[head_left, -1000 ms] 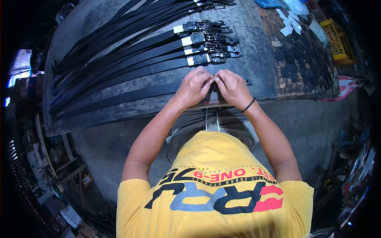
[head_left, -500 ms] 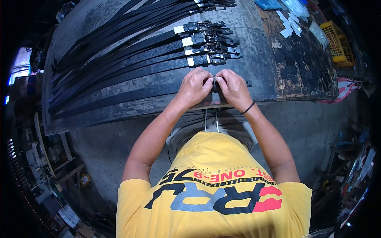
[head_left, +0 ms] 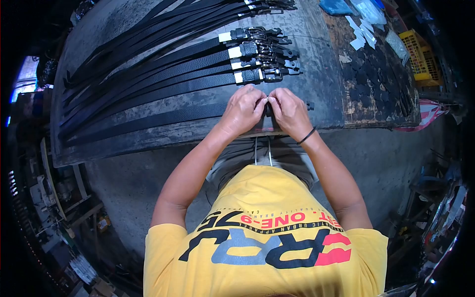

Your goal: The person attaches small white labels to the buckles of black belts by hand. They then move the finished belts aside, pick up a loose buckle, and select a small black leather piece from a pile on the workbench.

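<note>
Near the table's front edge, my left hand (head_left: 241, 110) and my right hand (head_left: 289, 111) meet with fingers pinched together. Between the fingertips is something small that I cannot make out. Both hands are at the buckle end of a single black belt (head_left: 180, 115), whose strap runs left along the table. Its end pokes out past my right hand. Just beyond my hands lies a bundle of black belts (head_left: 183, 78) with white bands (head_left: 239, 77) and metal buckles (head_left: 272, 74) at their right ends.
More black belts (head_left: 163, 30) lie at the back of the table (head_left: 316, 89). To the right, a worn wooden board (head_left: 354, 115) bears dark scraps (head_left: 368, 74), white pieces (head_left: 360, 34) and plastic bags (head_left: 368, 11). Past it stands a yellow crate (head_left: 418, 57).
Both hands keep their place at the belt, with only slight shifts of the fingers. The view has shifted very slightly.
</note>
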